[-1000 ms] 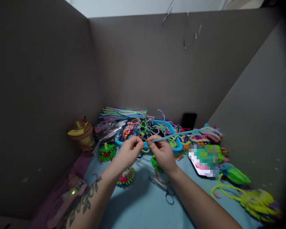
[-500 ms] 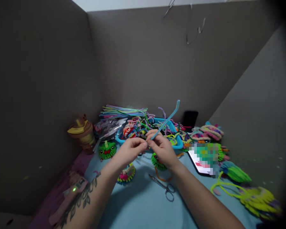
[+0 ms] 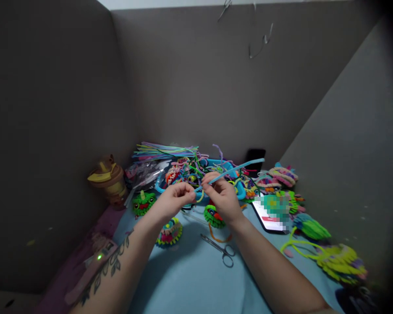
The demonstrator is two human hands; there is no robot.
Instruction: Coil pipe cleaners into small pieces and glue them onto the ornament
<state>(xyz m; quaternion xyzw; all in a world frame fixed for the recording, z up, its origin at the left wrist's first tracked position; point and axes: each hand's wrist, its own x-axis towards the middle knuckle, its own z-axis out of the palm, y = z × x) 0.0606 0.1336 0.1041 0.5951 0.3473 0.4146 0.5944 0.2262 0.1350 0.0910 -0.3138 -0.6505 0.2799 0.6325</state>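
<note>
Both hands were raised in front of the blue tray (image 3: 241, 192), above the near side of the desk (image 3: 190, 283), with a light-blue fuzzy stem (image 3: 245, 165) between them. From where I stood, the left hand (image 3: 180, 195) was pinched on the stem's near end, thumb against forefinger. The right hand (image 3: 221, 192) was close beside it, its thumb and fingers clamped on the same stem a little further along. The rest of the stem stuck out past the right hand, rising to the right over the tray, its far tip bent nearly level. A yellow-green strand (image 3: 200, 198) curved below the fingertips; I couldn't tell whether either hand held it.

The tray was heaped with tangled coloured strands (image 3: 191, 170), and behind it lay a bundle of straight stems (image 3: 165, 151). Below the right hand sat a green fuzzy piece (image 3: 212, 217) with some red on it, an orange strand (image 3: 220, 240) looping beneath. The scissors (image 3: 218, 250) lay near that loop, handles towards the person. A multicoloured fuzzy piece (image 3: 170, 233) stood by the left forearm, and a green figure with eyes (image 3: 144, 203) was further left. A lit phone (image 3: 270, 216), partly blurred out, lay to the right.
</note>
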